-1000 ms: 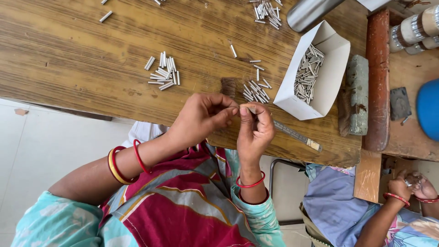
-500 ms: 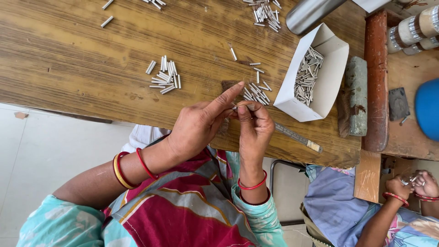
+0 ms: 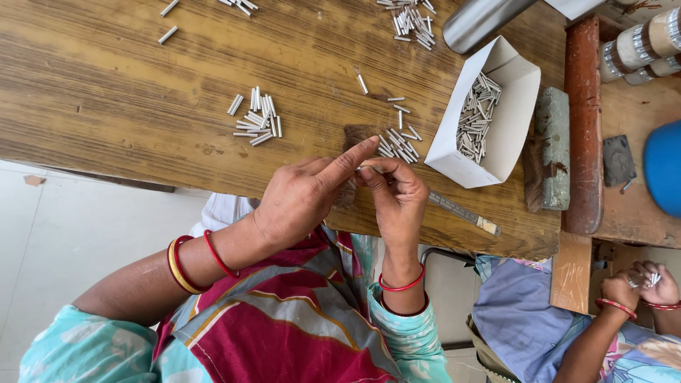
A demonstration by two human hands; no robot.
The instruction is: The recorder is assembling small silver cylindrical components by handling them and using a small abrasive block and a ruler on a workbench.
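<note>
My left hand (image 3: 301, 198) and right hand (image 3: 397, 202) meet above the wooden table (image 3: 106, 85), fingertips together pinching one small metal pin (image 3: 369, 169), beside the white box (image 3: 521, 92) of pins.

Hands (image 3: 355, 195) meeting over table (image 3: 106, 92) edge, pin pile (image 3: 255, 120) left, box (image 3: 489, 117) of pins right

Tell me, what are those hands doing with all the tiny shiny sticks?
A person at a worn wooden table pinches one small silver metal tube between the left hand and the right hand, just above the table's edge. Small piles of the same tubes lie on the wood, and an open white cardboard box beside the hands holds many more. At the lower right, another person's hands hold small shiny pieces too.
</note>
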